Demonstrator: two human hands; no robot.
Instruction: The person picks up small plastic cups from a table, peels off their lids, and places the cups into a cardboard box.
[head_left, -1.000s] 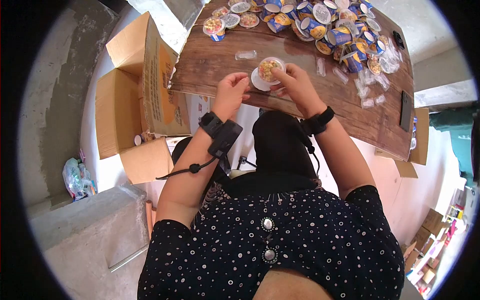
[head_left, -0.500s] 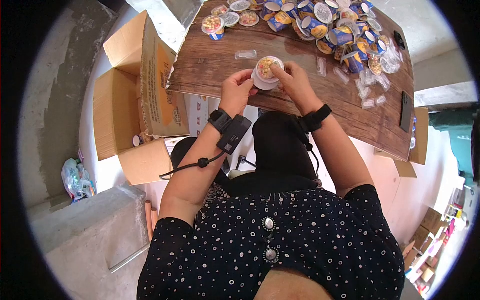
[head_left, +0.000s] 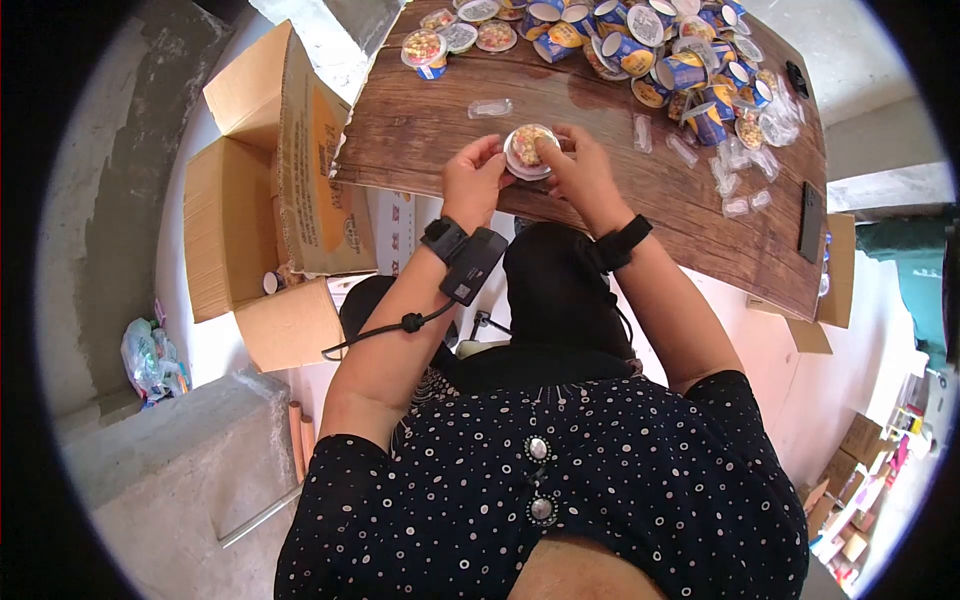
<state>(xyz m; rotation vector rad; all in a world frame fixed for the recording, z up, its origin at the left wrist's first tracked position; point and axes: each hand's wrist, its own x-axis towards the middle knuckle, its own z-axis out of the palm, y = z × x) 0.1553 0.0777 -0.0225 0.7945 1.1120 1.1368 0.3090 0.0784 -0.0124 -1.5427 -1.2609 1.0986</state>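
Near the table's front edge, a round clear-topped container (head_left: 528, 148) with colourful bits inside is held between my two hands. A white rim shows around and under it. My left hand (head_left: 474, 178) closes its fingers on the container's left side. From the right, my right hand (head_left: 584, 176) grips it, with the thumb on the top. Just behind my left hand, a small clear plastic piece (head_left: 490, 108) lies on the wooden table (head_left: 420, 130).
Blue and yellow cups (head_left: 684, 72) are heaped at the back right, with clear plastic pieces (head_left: 728, 178) before them. A filled cup (head_left: 428, 54) stands at the back left. A black phone (head_left: 811, 222) lies at the right edge. An open cardboard box (head_left: 235, 220) stands left.
The container has shifted slightly toward me and to the left, and now lies flatter over its white rim. My right hand has moved left with it.
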